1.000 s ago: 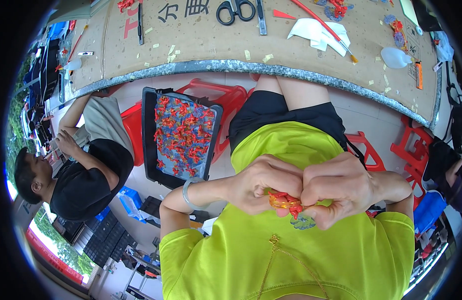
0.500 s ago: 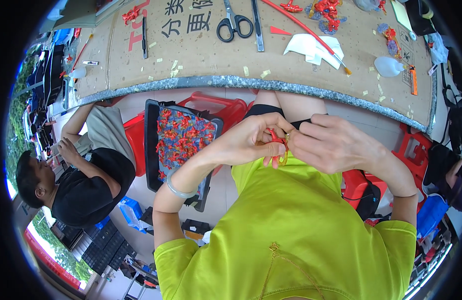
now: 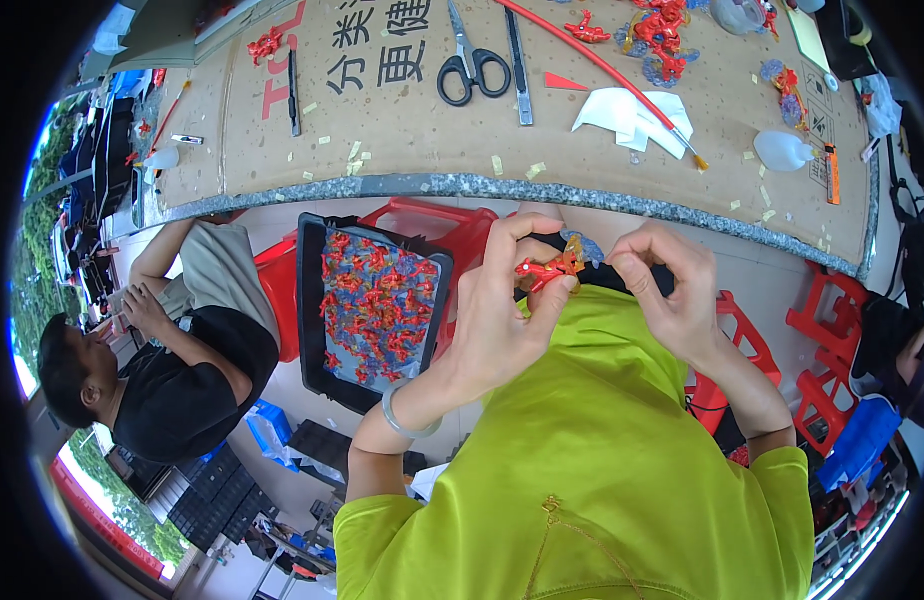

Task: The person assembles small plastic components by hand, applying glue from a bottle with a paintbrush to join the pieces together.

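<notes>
A small red figurine (image 3: pixel 544 272) with yellow and translucent blue parts is pinched between the thumb and fingers of my left hand (image 3: pixel 504 318), above my lap. Its blue part points toward my right hand (image 3: pixel 679 292), which is a little way off to the right. The thumb and forefinger of that hand are drawn together in a pinch; whether anything small sits between them is hidden. On my left, a black tray (image 3: pixel 311 335) holds several similar red and blue figurines (image 3: pixel 377 300).
The cardboard-covered table (image 3: pixel 402 135) ahead bears scissors (image 3: pixel 470 68), a craft knife (image 3: pixel 520 75), a long red brush (image 3: pixel 622 80), white tissue (image 3: pixel 622 118), a squeeze bottle (image 3: pixel 782 150) and more figurines (image 3: pixel 662 40). Another person (image 3: pixel 182 380) sits at left. Red stools (image 3: pixel 827 330) stand at right.
My hands have separated, the right one moving away from the figurine. In my left hand the figurine has turned, and its blue part now shows. The tray is in fuller view.
</notes>
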Available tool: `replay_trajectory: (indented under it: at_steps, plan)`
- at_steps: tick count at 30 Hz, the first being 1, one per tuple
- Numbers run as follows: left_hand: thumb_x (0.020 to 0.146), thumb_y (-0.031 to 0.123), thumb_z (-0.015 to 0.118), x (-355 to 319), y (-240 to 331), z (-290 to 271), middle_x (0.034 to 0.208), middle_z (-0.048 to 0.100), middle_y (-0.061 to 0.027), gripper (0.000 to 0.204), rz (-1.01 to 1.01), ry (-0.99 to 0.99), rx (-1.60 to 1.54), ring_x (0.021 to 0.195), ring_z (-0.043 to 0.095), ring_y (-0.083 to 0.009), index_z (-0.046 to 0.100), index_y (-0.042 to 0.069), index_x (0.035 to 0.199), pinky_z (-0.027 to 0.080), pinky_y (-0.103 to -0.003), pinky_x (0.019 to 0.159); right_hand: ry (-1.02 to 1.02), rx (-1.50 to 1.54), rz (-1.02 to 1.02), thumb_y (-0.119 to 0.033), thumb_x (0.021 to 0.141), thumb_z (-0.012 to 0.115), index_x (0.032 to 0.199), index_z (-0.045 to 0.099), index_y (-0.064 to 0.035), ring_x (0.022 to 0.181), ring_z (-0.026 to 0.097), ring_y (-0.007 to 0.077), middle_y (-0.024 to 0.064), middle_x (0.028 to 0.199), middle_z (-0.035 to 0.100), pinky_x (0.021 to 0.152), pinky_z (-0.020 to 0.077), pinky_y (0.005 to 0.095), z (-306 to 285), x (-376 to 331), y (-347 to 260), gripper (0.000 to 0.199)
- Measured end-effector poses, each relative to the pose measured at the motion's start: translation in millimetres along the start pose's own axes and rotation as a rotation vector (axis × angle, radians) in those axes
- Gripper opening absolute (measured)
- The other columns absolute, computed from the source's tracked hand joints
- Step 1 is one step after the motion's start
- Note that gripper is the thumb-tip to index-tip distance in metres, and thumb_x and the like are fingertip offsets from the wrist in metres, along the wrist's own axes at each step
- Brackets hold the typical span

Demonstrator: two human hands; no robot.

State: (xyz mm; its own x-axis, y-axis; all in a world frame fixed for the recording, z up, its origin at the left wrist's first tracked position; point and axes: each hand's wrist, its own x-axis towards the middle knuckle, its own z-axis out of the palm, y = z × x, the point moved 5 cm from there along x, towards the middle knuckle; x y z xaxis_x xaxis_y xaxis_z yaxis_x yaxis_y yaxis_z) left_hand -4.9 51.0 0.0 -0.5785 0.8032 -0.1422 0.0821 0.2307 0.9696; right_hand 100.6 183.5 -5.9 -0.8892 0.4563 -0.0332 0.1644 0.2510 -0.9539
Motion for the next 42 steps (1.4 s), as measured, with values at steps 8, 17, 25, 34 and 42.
replay_trajectory:
  at_steps: [8, 17, 25, 34, 42]
  plan:
    - [0.076, -0.007, 0.063, -4, 9, 3, 0.087, 0.063, -0.0157, 0.046, 0.136, 0.099, 0.274, 0.074, 0.066, -0.0268, 0.042, -0.002, 0.117, 0.052, -0.031, 0.063, 0.036, 0.157, 0.203, -0.005, 0.083, 0.063, 0.087, 0.067, 0.0041, 0.059, 0.059, 0.0085, 0.0074, 0.070, 0.065, 0.056, 0.0456, 0.0209, 11, -5, -2, 0.010]
    - [0.075, -0.008, 0.066, -16, 14, 16, 0.096, 0.063, -0.0176, 0.041, 0.361, 0.204, 0.523, 0.086, 0.067, -0.0270, 0.047, -0.009, 0.111, 0.054, -0.030, 0.070, 0.078, 0.420, 0.392, -0.009, 0.084, 0.064, 0.088, 0.066, 0.0053, 0.062, 0.058, 0.0044, 0.0036, 0.071, 0.066, 0.057, 0.0460, 0.0191, 27, -10, 11, 0.015]
    - [0.077, -0.007, 0.064, -18, 24, 13, 0.101, 0.063, -0.0191, 0.036, 0.513, 0.193, 0.689, 0.084, 0.066, -0.0299, 0.049, -0.011, 0.110, 0.054, -0.031, 0.068, -0.069, 0.482, 0.417, -0.008, 0.086, 0.062, 0.083, 0.064, 0.0048, 0.055, 0.053, 0.0025, 0.0014, 0.070, 0.064, 0.047, 0.0411, 0.0170, 25, -2, 0, 0.013]
    - [0.080, -0.002, 0.063, -14, 27, 5, 0.086, 0.061, -0.0160, 0.038, 0.513, 0.324, 0.405, 0.067, 0.061, -0.0303, 0.047, -0.008, 0.114, 0.050, -0.034, 0.060, 0.117, -0.248, -0.328, -0.001, 0.076, 0.064, 0.075, 0.056, 0.0021, 0.050, 0.052, 0.0240, 0.0106, 0.063, 0.049, 0.043, 0.0400, 0.0306, 20, 9, -31, 0.008]
    - [0.085, 0.005, 0.060, 3, 12, -2, 0.080, 0.058, -0.0216, 0.027, 0.052, -0.122, 0.248, 0.066, 0.058, -0.0403, 0.042, -0.004, 0.103, 0.045, -0.041, 0.055, -0.002, -0.416, -0.414, -0.002, 0.076, 0.066, 0.079, 0.056, 0.0013, 0.054, 0.054, 0.0251, 0.0103, 0.070, 0.053, 0.047, 0.0430, 0.0346, 22, 2, -25, 0.011]
